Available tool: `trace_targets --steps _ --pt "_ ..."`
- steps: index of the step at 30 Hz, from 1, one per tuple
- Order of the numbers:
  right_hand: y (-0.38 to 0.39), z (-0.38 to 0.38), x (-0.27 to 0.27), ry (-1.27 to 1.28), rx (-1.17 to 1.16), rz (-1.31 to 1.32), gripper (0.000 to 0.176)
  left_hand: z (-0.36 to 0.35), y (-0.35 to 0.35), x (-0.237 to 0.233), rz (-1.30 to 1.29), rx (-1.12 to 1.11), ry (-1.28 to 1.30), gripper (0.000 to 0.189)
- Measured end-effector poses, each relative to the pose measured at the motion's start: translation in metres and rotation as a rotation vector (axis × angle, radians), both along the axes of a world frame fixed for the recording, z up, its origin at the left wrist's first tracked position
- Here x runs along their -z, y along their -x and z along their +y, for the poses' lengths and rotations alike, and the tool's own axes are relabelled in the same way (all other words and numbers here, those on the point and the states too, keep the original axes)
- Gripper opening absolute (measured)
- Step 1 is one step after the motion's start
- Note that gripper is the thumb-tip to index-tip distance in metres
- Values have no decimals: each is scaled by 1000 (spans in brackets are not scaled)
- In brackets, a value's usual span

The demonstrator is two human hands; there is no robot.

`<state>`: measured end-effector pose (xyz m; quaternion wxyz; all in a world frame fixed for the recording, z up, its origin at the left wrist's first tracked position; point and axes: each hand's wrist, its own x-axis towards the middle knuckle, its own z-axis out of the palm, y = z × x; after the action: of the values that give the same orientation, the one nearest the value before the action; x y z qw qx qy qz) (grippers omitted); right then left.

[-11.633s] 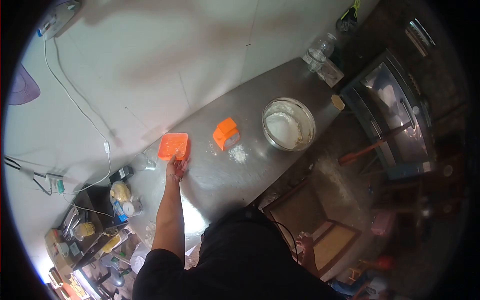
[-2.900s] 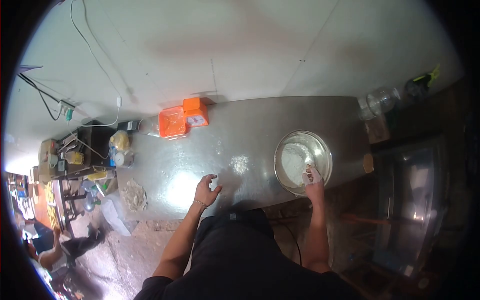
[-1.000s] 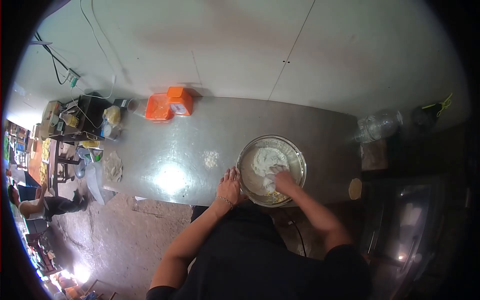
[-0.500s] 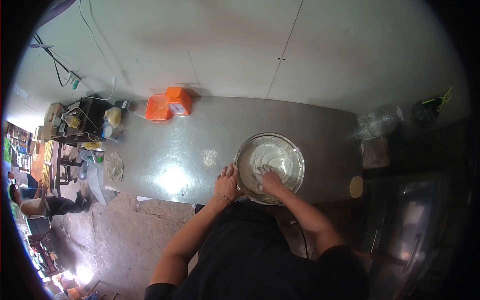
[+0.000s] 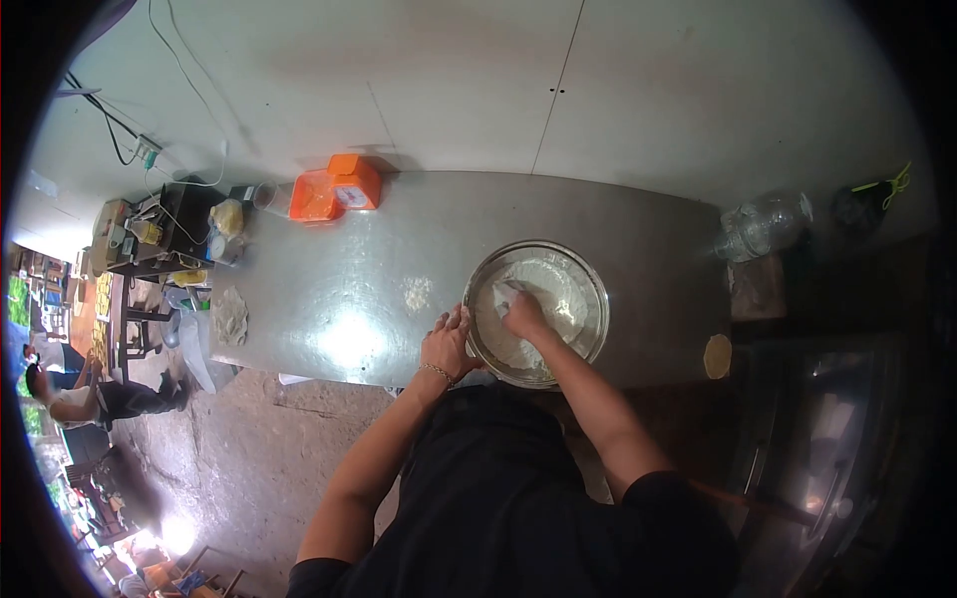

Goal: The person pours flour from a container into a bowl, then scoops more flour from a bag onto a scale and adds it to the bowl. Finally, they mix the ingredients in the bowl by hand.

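Note:
A round metal bowl (image 5: pixel 604 327) stands near the front edge of the steel table, with white flour (image 5: pixel 543 274) spread over its inside. My left hand (image 5: pixel 446 344) holds the bowl at its left rim, fingers along the outside and thumb towards the front. Inside the bowl, my right hand (image 5: pixel 523 315) is closed in the flour left of the middle. Its fingertips are coated white, and whatever lies within the fingers is partly hidden. A patch of spilled flour (image 5: pixel 417 293) lies on the table to the left of the bowl.
An orange kitchen scale (image 5: pixel 354 184) stands by the wall. A crumpled pale cloth or bag (image 5: pixel 230 317) lies at the table's left end, a flat tan disc (image 5: pixel 717 356) at the right front corner. A large clear bottle (image 5: pixel 768 227) is beyond the right end. People are far left.
My right hand has moved away from me and slightly left within the bowl, its fingers now more curled. My left hand stays at the rim. The view has shifted slightly.

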<state>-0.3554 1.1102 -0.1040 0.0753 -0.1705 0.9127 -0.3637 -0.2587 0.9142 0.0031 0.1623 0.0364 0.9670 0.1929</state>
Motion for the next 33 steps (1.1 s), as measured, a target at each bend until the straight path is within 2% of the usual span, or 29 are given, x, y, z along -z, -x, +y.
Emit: trace_targets --steps 3,7,10,13,17,22,25,28,31,33 --pt "-22 -6 -7 106 -101 -25 45 0 0 0 14 -3 -17 115" --pt "-50 0 -13 109 -101 -360 48 -1 -1 2 27 5 -11 115" --pt "-57 4 -21 158 -146 -418 50 -1 -1 3 30 1 -19 115" --pt "-61 7 -42 102 -180 -446 49 -1 0 2 -14 13 -1 119" --pt "-66 12 -14 124 -274 -362 45 -2 1 1 17 20 -6 117" --pt "-68 20 -48 11 -343 -313 38 -2 -4 6 85 16 -26 115" --pt "-71 33 -36 30 -384 -269 35 -2 -5 5 110 15 -61 119" --pt "-62 53 -40 -64 -513 -448 34 -2 -5 4 125 12 -85 119" --pt "-59 60 -27 -17 -536 -385 34 -1 -3 1 100 7 -72 121" --pt "-60 52 -20 89 -471 -349 36 -2 -3 2 99 -2 -76 121"
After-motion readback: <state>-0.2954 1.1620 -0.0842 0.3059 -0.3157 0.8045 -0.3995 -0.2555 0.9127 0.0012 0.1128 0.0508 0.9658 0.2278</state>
